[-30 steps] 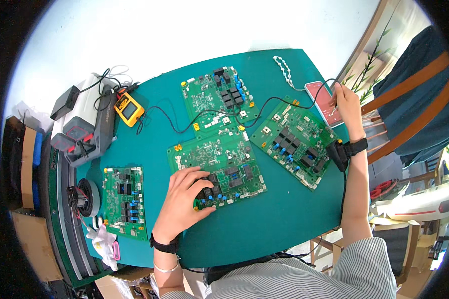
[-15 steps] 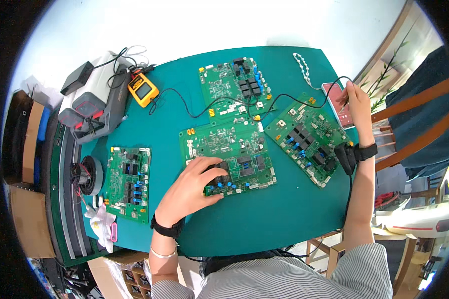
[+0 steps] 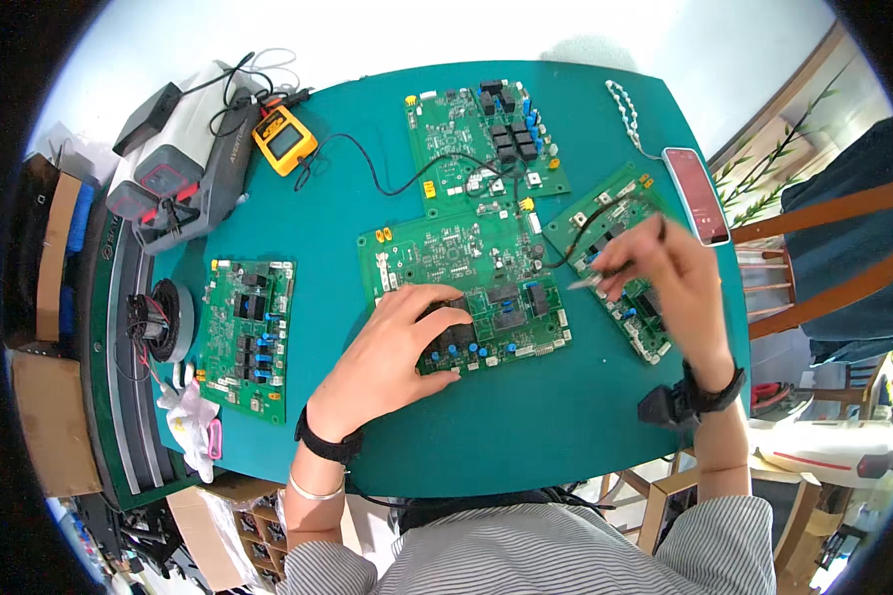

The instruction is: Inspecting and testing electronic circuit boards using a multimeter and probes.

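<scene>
A large green circuit board [image 3: 437, 248] lies mid-table, bearing black blocks and a row of blue parts along its near edge. My left hand [image 3: 392, 337] grips its lower left part, fingers curled over the black blocks and thumb at the near edge. My right hand [image 3: 665, 278], blurred, is closed round a thin pointed probe [image 3: 587, 283] on a black cable. The tip points left, just off the board's right side. Under that hand lies a second, tilted circuit board [image 3: 575, 220], partly hidden. The cable runs to a yellow handheld tester [image 3: 286, 142] at the far left.
Another circuit board [image 3: 446, 134] lies at the back, and a smaller one [image 3: 248, 342] at the left. A phone [image 3: 697, 196] with a bead strap [image 3: 625, 109] is far right. A grey machine [image 3: 184, 174], a round black coil [image 3: 174, 322] and a white glove [image 3: 191, 421] line the left edge.
My right hand has come left and nearer from beside the phone, bringing the probe toward the middle board. The cable has moved with it. My left hand keeps its hold.
</scene>
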Available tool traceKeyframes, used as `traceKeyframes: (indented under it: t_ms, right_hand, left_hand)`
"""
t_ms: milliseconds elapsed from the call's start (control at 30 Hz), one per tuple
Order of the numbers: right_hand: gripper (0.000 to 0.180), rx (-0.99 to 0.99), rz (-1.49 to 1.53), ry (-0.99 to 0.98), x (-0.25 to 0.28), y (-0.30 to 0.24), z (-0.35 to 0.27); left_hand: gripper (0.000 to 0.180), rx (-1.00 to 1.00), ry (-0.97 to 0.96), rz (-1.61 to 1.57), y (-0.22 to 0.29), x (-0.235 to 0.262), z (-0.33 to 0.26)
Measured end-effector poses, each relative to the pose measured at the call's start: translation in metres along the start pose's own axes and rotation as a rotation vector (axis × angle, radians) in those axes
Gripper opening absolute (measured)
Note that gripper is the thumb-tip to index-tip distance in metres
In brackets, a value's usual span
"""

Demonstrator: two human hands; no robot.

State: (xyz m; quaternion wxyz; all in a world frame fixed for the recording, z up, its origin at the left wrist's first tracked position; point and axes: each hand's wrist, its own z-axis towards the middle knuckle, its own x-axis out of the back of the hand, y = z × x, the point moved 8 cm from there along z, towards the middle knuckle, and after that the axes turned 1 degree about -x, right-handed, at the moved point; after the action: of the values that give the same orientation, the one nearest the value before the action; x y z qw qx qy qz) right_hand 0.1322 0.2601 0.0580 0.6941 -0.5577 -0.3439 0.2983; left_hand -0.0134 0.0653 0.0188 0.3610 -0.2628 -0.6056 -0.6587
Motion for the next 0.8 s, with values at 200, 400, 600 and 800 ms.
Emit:
traceKeyframes:
  t_ms: [200,400,600,800]
  right_hand:
    - [0.007,-0.106,0.046,-0.174,-0.044,0.031,-0.025]
    - [0.014,0.006,-0.256,-0.258,-0.053,0.032,-0.036]
    - [0.016,-0.018,-0.256,-0.299,-0.06,0.042,-0.04]
    - [0.018,0.034,-0.291,-0.347,-0.069,0.043,-0.041]
  left_hand:
    - [0.049,0.045,0.056,-0.02,-0.009,0.01,-0.005]
    - [0.028,0.099,0.184,0.004,-0.022,0.022,-0.009]
    - [0.021,0.106,0.256,0.124,-0.025,0.024,-0.01]
    - [0.023,0.089,0.296,0.134,-0.02,0.023,-0.009]
